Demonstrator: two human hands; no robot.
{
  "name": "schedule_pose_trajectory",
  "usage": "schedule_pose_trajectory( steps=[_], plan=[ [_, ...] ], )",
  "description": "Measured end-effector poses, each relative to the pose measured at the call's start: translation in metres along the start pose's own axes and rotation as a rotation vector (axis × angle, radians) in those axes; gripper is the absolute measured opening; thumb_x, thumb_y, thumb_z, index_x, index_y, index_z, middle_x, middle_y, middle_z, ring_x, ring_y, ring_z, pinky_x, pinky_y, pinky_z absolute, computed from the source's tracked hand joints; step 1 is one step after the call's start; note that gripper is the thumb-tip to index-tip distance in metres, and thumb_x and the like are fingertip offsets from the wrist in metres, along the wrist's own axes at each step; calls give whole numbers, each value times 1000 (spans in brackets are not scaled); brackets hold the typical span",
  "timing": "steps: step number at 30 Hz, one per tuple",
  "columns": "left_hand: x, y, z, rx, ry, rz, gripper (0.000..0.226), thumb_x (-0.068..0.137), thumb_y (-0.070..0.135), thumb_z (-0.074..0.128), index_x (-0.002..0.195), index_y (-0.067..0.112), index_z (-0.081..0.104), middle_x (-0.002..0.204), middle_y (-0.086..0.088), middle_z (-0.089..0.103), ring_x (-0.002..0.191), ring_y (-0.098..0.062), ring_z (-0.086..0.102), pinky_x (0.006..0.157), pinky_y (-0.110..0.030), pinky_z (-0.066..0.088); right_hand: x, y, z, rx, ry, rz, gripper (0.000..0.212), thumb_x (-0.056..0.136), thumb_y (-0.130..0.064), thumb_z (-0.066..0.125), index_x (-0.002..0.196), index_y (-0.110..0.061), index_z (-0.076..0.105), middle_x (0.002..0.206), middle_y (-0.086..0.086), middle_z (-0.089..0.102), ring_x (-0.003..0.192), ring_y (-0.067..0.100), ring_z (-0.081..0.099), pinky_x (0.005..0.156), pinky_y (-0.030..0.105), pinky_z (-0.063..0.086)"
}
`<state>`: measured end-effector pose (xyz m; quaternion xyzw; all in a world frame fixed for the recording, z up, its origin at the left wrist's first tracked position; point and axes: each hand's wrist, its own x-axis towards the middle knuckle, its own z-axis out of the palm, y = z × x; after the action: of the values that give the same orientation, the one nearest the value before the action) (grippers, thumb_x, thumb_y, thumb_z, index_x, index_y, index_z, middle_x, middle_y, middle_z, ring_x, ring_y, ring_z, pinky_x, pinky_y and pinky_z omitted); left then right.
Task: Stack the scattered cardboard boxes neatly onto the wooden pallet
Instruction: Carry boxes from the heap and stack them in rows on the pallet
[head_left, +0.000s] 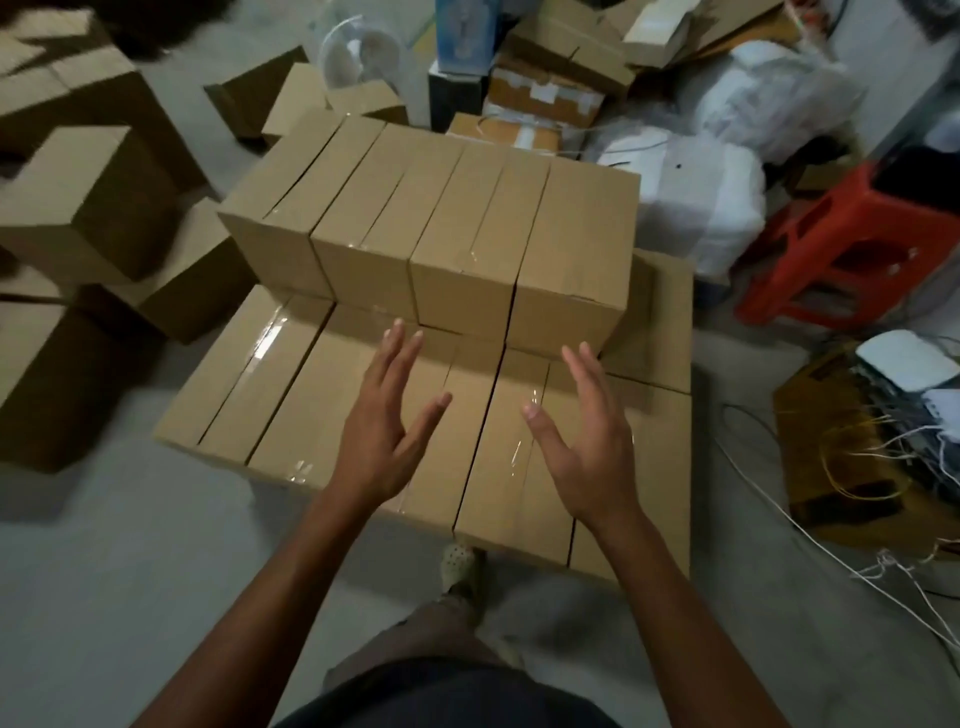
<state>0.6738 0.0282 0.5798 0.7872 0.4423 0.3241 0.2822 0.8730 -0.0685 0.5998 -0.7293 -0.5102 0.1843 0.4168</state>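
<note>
A stack of taped brown cardboard boxes fills the middle of the head view. Its lower layer (291, 415) lies flat in front of me, and an upper row of several boxes (431, 218) stands across the back half. The pallet under them is hidden. My left hand (384, 415) and my right hand (587, 431) hover open above the lower layer, palms facing each other, fingers straight, holding nothing. Loose boxes (88, 208) lie scattered on the floor at the left.
A red plastic stool (852, 249) and white bags (696, 208) stand at the right. A box with tangled wires (872, 447) sits at the right, with cables trailing over the grey floor. More cartons (550, 78) pile up behind the stack. My foot (462, 566) touches the stack's near edge.
</note>
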Motion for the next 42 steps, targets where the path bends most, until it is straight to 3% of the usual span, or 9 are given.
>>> schedule_pose_trajectory(
  steps=[4,10,14,17,26,32,34,38,42],
  plan=[
    [-75,-12,-31,36,58,-166,75,94,61,42,159,27,24,168,6,13,153,-14,17,114,-44,27,-47,-16,22,29,-148,-20,79,88,-66,46,154,-25,37,164,-7,28,149,6,25,115,26,26],
    [-160,-38,-89,96,169,-326,74,95,62,42,158,25,28,167,1,20,151,-17,24,114,-43,30,-96,-57,85,94,-373,-80,77,85,-68,46,152,-31,37,163,-8,29,146,2,26,105,11,24],
    [-208,-63,-133,107,286,-423,74,95,61,42,157,21,31,165,0,25,150,-15,26,115,-36,29,-117,-93,140,143,-490,-137,77,84,-69,48,151,-32,39,162,-7,31,145,5,30,110,28,39],
    [-240,-88,-170,111,361,-519,76,93,62,42,157,21,33,164,-1,28,150,-15,26,116,-37,30,-126,-126,187,143,-552,-194,74,85,-68,49,149,-34,41,160,-7,33,145,8,32,113,40,42],
    [-307,-203,-329,157,507,-641,73,94,60,42,155,19,36,161,-3,34,149,-15,30,117,-33,29,-160,-260,371,136,-727,-375,65,86,-70,47,144,-45,33,161,-8,31,145,3,28,115,35,36],
    [-325,-266,-416,164,617,-689,71,95,59,42,154,20,36,160,-2,35,149,-14,29,119,-36,30,-168,-338,463,154,-826,-450,62,84,-70,47,140,-47,33,161,-9,32,143,0,26,114,31,32],
    [-322,-286,-438,185,648,-705,72,95,59,41,154,19,36,160,-2,36,149,-15,30,120,-38,30,-161,-358,491,169,-836,-459,59,84,-70,47,138,-49,35,160,-7,35,144,4,31,114,34,37],
    [-300,-330,-483,191,700,-726,73,95,60,40,155,20,34,159,-2,36,148,-14,30,117,-31,28,-135,-393,551,191,-848,-476,69,83,-70,47,143,-35,46,158,-6,38,142,8,36,112,39,42],
    [-265,-385,-531,205,736,-732,71,96,57,42,155,19,33,159,-2,36,147,-14,32,117,-32,29,-98,-423,628,240,-864,-497,67,86,-70,49,144,-37,45,159,-9,36,142,11,39,110,48,46]
  ],
)
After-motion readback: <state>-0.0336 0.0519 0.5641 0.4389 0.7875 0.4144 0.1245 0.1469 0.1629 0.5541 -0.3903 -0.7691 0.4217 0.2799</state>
